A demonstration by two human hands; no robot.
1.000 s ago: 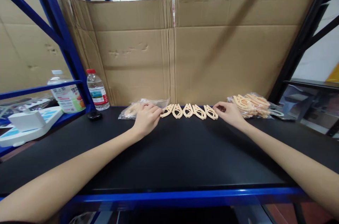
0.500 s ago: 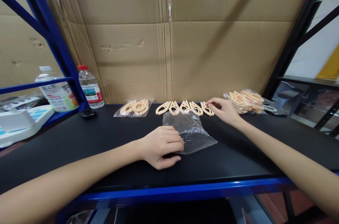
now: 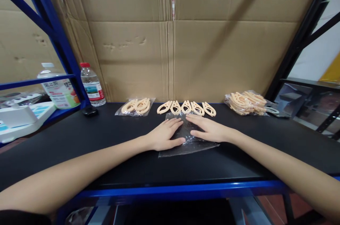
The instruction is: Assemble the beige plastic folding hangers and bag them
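A clear plastic bag (image 3: 186,143) lies flat on the black tabletop (image 3: 127,168). My left hand (image 3: 166,134) rests on the bag's left part, fingers stretched out and thumb apart. On its upper right part lies my right hand (image 3: 208,129), also flat with the thumb spread. Just beyond the bag, several beige folding hangers (image 3: 186,107) stand side by side in a row. To the left is a bagged set of beige hangers (image 3: 136,106). A larger pile of bagged hangers (image 3: 245,102) sits at the right.
Tall cardboard panels (image 3: 228,48) close off the back. At the left are a red-capped bottle (image 3: 92,86), a larger bottle (image 3: 61,94), a dark mouse-like object (image 3: 90,111) and a white device (image 3: 23,120). A blue rail (image 3: 180,190) edges the front.
My right hand has come left from the rightmost hanger onto the bag. My left hand has moved slightly forward, and its curled fingers have straightened. The bag's near left corner has spread outward.
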